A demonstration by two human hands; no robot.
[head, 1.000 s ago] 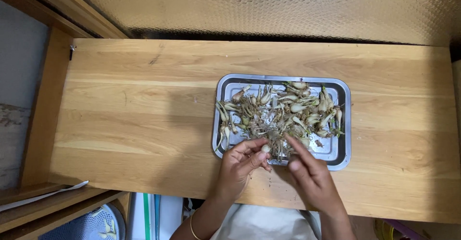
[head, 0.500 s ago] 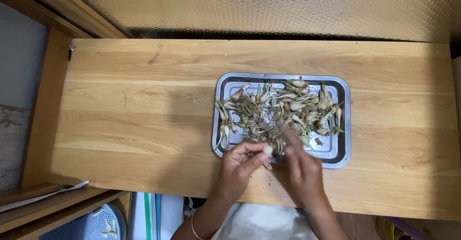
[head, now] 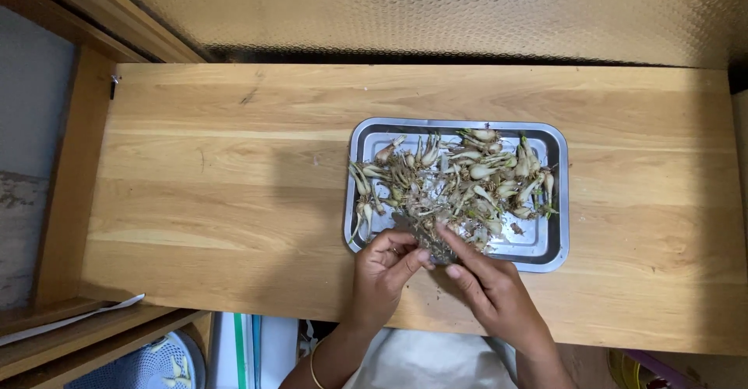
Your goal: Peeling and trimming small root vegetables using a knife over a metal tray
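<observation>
Hands [head: 436, 280] perhaps pinching roots, bulbs [head: 460, 179], tray [head: 557, 253]

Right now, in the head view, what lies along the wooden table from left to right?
Bare wooden table → left hand pinching a rooty bulb at the tray's near edge → right hand → metal tray heaped with small bulbs → more bare wood.

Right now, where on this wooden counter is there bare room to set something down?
The wooden counter is bare left of the metal tray, out to its left edge. Narrower bare strips lie behind the tray and to its right. It is crowded in the tray, heaped with bulbs, and at its front edge, where left hand and right hand meet.
</observation>
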